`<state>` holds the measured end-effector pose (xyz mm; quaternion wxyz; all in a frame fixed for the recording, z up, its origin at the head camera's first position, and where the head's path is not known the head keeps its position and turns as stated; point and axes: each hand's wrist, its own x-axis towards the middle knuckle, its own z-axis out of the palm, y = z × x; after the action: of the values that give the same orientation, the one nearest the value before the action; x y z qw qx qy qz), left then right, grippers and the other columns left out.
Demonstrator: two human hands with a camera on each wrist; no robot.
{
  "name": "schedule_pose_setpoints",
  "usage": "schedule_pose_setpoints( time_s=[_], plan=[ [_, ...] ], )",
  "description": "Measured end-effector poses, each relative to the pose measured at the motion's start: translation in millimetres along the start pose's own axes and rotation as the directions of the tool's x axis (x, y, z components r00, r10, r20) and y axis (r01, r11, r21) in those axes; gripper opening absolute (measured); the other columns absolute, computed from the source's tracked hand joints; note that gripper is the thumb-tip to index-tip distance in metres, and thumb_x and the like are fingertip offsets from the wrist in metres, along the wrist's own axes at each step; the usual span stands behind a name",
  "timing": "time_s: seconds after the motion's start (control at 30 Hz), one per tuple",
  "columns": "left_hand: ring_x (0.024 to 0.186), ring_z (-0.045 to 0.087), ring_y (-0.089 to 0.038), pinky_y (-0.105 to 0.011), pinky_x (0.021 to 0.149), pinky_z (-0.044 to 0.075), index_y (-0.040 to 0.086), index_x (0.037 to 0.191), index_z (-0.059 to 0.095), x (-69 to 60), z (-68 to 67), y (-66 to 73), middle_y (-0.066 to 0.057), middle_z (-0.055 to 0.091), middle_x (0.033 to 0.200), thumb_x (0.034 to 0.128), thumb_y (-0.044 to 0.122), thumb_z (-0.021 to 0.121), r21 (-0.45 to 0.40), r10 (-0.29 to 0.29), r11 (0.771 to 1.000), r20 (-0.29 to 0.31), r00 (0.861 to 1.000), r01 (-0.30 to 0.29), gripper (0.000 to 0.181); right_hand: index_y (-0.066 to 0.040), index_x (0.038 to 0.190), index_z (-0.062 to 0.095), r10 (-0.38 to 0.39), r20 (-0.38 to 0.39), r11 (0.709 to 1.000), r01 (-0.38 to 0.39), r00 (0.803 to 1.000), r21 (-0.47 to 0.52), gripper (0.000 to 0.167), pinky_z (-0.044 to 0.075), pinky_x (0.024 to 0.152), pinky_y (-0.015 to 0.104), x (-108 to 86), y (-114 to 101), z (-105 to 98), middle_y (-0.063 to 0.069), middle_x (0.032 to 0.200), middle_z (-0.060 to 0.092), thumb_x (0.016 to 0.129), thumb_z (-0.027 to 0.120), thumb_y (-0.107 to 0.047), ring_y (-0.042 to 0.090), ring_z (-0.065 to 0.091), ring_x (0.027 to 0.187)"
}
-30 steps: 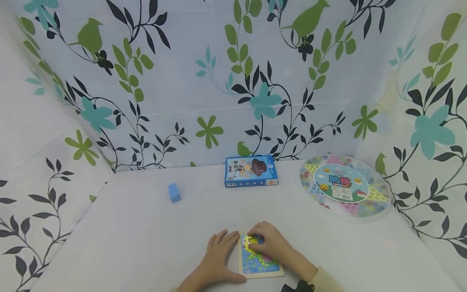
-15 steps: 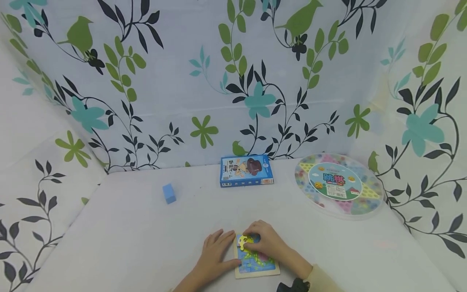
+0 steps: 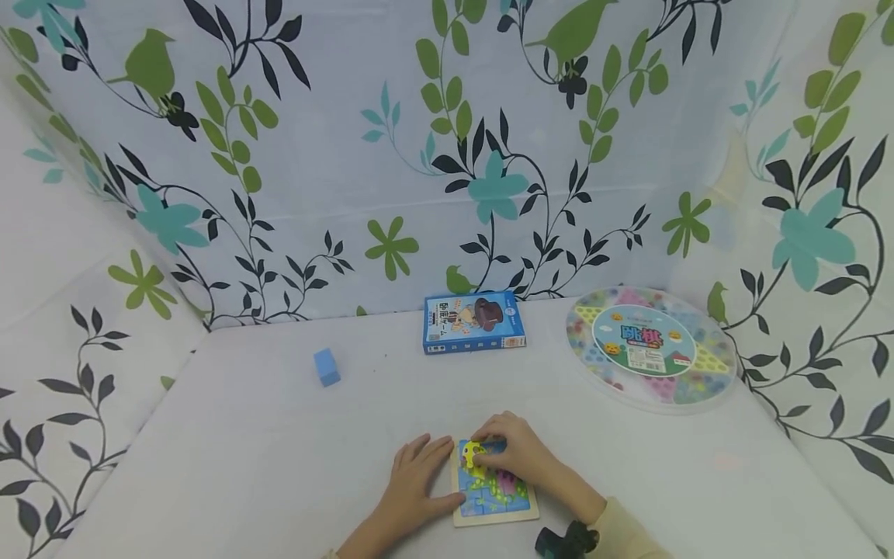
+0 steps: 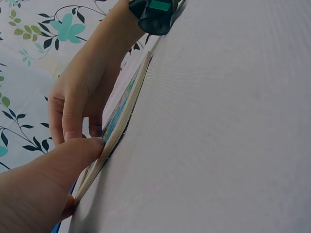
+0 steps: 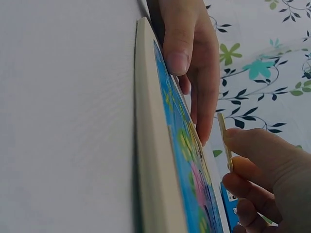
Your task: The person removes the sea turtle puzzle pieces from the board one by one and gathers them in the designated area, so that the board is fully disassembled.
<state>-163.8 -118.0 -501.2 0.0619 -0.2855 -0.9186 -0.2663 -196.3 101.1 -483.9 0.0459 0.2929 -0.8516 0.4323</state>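
A small jigsaw puzzle (image 3: pixel 492 508) in a pale wooden frame lies on the white table, its picture blue with yellow, green and pink parts. My left hand (image 3: pixel 415 481) lies along the puzzle's left side, fingers extended, its thumb touching the frame. Between thumb and finger, my right hand (image 3: pixel 520 454) pinches a yellow puzzle piece (image 3: pixel 469 452) over the upper left of the picture. In the right wrist view this thin piece (image 5: pixel 225 141) is seen edge-on, raised off the puzzle board (image 5: pixel 182 145). My right fingers partly hide the upper picture in the head view.
A blue block (image 3: pixel 327 367) lies at the back left of the table (image 3: pixel 230 450). Near the rear edge sits a blue game box (image 3: pixel 475 322), with a round, clear-lidded board game (image 3: pixel 649 345) to its right. A patterned curtain (image 3: pixel 314 155) hangs behind.
My left thumb has moved up from the lower left corner onto the left edge of the frame. The right hand keeps its pinch on the puzzle piece, which has tilted slightly. The head view has shifted.
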Motion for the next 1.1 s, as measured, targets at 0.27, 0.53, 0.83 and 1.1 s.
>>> schedule_pose_setpoints(
  time_s=[0.27,0.53,0.83,1.1],
  plan=[
    [0.124,0.028,-0.033,-0.06,0.094,0.016,0.011,0.129,0.047,0.4,1.1,-0.1,-0.001,0.045,0.131,0.0698,0.063,0.061,0.003,0.027,1.0,-0.015,1.0,-0.027,0.08,-0.011,0.092,0.068,-0.03,-0.024,0.999,0.029,0.999,-0.016,0.023,0.044,0.071,0.027,-0.7,1,-6,-0.01,0.089,0.062,0.074,0.073,-0.024,0.011,0.05,0.08],
    [0.125,0.026,-0.032,-0.057,0.095,0.016,0.009,0.131,0.044,2.1,0.0,0.7,-0.002,0.042,0.134,0.0634,0.07,0.06,0.033,0.067,0.997,0.012,0.998,-0.067,0.093,-0.015,0.09,0.07,-0.075,-0.078,0.985,0.061,0.994,-0.164,0.022,0.041,0.071,0.028,1.5,9,-17,-0.014,0.088,0.062,0.072,0.074,-0.027,0.007,0.046,0.082],
    [0.124,0.026,-0.033,-0.058,0.095,0.016,0.009,0.131,0.044,0.1,-2.5,-1.5,-0.002,0.041,0.134,0.0602,0.072,0.06,0.043,0.07,0.997,0.01,0.997,-0.071,0.096,-0.013,0.088,0.071,-0.111,-0.131,0.968,0.077,0.985,-0.24,0.021,0.04,0.072,0.03,5.6,15,-31,-0.008,0.086,0.063,0.07,0.076,-0.023,0.01,0.045,0.082],
    [0.125,0.026,-0.032,-0.057,0.096,0.015,0.01,0.132,0.044,-0.7,-2.0,-2.9,-0.001,0.041,0.135,0.06,0.073,0.058,0.049,0.065,0.997,0.019,0.998,-0.065,0.097,-0.011,0.089,0.07,-0.097,-0.155,0.967,0.056,0.983,-0.25,0.022,0.041,0.071,0.03,5.0,23,-44,-0.006,0.088,0.063,0.071,0.076,-0.022,0.011,0.045,0.083]
  ],
)
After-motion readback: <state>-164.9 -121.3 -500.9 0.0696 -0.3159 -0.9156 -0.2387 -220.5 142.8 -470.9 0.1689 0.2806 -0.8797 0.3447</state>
